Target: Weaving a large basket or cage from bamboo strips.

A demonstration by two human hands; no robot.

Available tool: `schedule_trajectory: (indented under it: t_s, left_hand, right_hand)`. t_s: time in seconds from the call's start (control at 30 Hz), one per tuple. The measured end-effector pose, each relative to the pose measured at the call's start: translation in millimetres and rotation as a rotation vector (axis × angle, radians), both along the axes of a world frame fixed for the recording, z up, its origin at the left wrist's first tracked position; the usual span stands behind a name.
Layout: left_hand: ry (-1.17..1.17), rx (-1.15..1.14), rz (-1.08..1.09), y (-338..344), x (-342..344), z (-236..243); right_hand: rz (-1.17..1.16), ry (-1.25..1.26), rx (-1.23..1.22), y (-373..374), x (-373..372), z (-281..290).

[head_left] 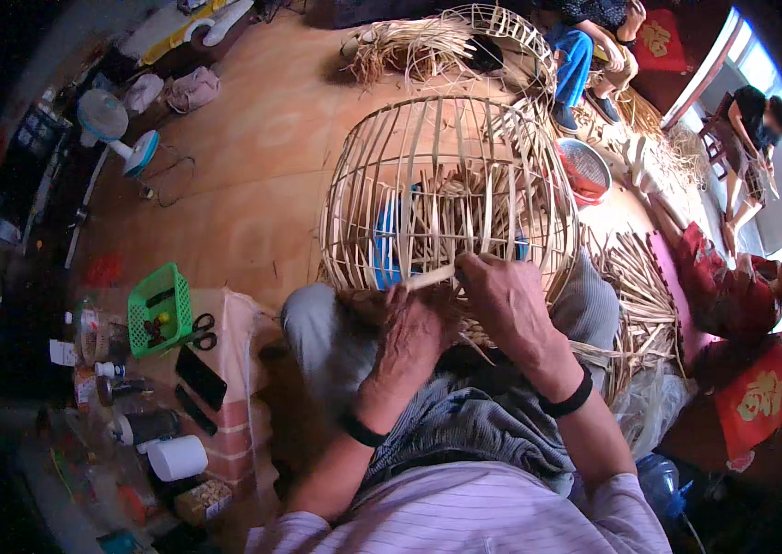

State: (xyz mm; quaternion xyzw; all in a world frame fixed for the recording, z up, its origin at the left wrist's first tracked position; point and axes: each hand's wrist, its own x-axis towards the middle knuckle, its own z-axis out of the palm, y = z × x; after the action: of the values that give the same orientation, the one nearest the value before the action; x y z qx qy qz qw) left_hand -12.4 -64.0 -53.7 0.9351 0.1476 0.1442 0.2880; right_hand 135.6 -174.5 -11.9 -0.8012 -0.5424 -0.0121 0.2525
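Note:
A large, open-ribbed round basket frame (343,189) stands in front of my knees. At its near rim, my left hand (412,334) and my right hand (513,305) work close together. A pale flat strip of dried plant stalk (430,277) runs between them, pinched by the fingers of both hands. My right thumb and forefinger press at the strip's right end, against the rim. The left fingertips are partly hidden behind the hand. Through the ribs, dried stalks (451,217) and something blue (387,242) show.
Loose stalks (636,295) lie by my right knee, and a bundle (414,48) lies far ahead. A red bucket (585,174) stands right of the frame. On the left table are a green plastic basket (160,309), scissors (204,332) and a white cup (177,458). Other people sit at right.

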Motion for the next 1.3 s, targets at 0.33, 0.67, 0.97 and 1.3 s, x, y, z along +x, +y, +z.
schedule_trajectory:
  t_s: [0.33, 0.67, 0.97, 1.3]
  left_hand:
    - [-0.039, 0.138, 0.017, -3, -1, -2]
    - [-0.064, 0.190, 0.020, -3, -3, -17]
    - [-0.126, 0.187, 0.020, -2, -5, -24]
    - [-0.147, 0.057, 0.061, -1, -2, -16]
  right_hand:
    - [0.057, 0.058, -0.009, -7, 11, 10]
    - [0.156, -0.067, -0.014, -22, -4, 6]
    - [0.075, 0.086, -0.124, 5, -2, 2]
    - [-0.076, 1.275, 0.433, -63, -12, -26]
